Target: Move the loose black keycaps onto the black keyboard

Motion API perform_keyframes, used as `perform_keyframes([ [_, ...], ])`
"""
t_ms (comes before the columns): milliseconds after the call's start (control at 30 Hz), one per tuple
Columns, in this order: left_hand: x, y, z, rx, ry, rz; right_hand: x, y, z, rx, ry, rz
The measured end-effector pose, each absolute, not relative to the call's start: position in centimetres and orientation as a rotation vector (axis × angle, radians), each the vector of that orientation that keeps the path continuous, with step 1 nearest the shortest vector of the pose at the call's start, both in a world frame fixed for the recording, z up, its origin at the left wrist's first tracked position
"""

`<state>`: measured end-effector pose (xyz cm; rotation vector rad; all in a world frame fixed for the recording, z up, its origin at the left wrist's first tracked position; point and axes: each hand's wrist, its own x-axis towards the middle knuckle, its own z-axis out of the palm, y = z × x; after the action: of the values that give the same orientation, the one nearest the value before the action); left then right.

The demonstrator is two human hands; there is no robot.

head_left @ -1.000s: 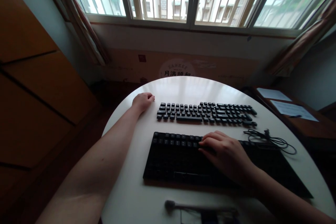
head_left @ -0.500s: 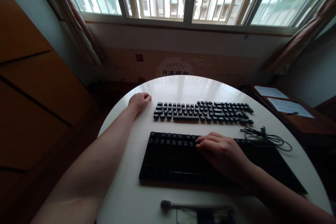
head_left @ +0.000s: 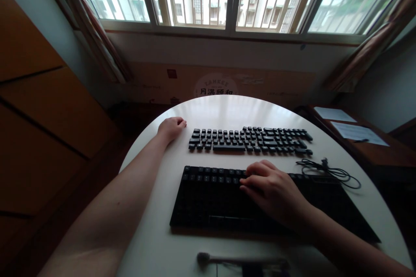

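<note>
My left hand (head_left: 171, 129) rests on the white round table (head_left: 149, 229) with its fingers curled in; I see nothing in it. To its right, loose black keycaps (head_left: 229, 148) stand in rows laid out like a keyboard. My right hand (head_left: 268, 184) is over the black keyboard (head_left: 208, 203), its fingertips pressed together at the right end of a row of fitted keycaps (head_left: 212, 179). A keycap seems to be under those fingertips, mostly hidden. Two upper rows of the keyboard carry keycaps left of the hand; the area below looks dark and bare.
A coiled black cable (head_left: 334, 173) lies at the keyboard's right rear corner. Near the front edge lies a dark-bristled brush (head_left: 204, 258) beside blurred dark items. Papers (head_left: 359, 133) and a pen are on a brown side table at right.
The view has shifted slightly. My right hand stays at about the same part of the keyboard, its fingertips slightly lower along the second keycap row. My left hand stays put.
</note>
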<state>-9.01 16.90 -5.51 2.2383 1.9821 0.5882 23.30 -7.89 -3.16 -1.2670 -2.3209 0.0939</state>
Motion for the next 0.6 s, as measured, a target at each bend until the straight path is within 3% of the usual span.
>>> perform_keyframes([
  [333, -9.0, 16.7, -5.5, 2.248, 1.982, 0.590, 22.7, -9.3, -1.5, -1.642, -2.426, 0.283],
  [600, -9.2, 16.9, -5.6, 2.253, 1.972, 0.580, 24.3, -9.0, -1.8, -1.505, -2.219, 0.263],
])
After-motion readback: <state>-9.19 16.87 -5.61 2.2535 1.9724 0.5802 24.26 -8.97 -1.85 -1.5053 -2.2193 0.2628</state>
